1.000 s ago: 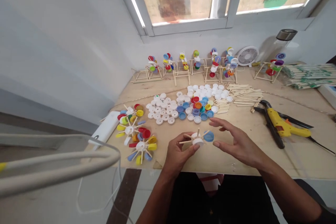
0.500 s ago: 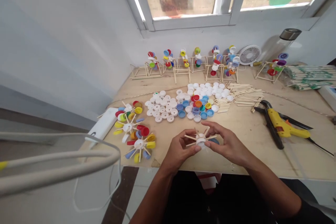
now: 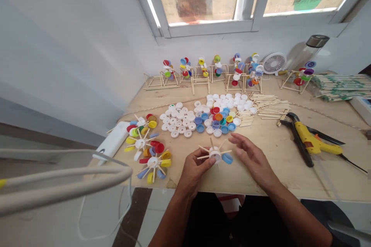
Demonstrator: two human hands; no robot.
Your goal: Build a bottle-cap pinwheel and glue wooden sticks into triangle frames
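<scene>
My left hand (image 3: pixel 197 166) pinches a small wheel (image 3: pixel 215 154), a white cap hub with thin wooden sticks fanning out around it. A blue bottle cap (image 3: pixel 227 158) sits at the end of one spoke, on the wheel's right side. To the right, my right hand (image 3: pixel 251 157) is off the wheel, with its fingers stretched out and apart and nothing in them. Just beyond the hands lie loose coloured bottle caps (image 3: pixel 216 124) and many white caps with holes (image 3: pixel 181 129).
Several finished spoked wheels (image 3: pixel 153 161) lie at the left beside a white power strip (image 3: pixel 114 141). A yellow glue gun (image 3: pixel 313 141) rests at the right. Wooden sticks (image 3: pixel 269 105) are piled behind. Stick frames with cap wheels (image 3: pixel 237 73) line the wall, near a small fan (image 3: pixel 274 63).
My right hand has let go of the wheel and moved away to the right. The wheel has shifted slightly left in my left hand, and its blue cap now shows more fully.
</scene>
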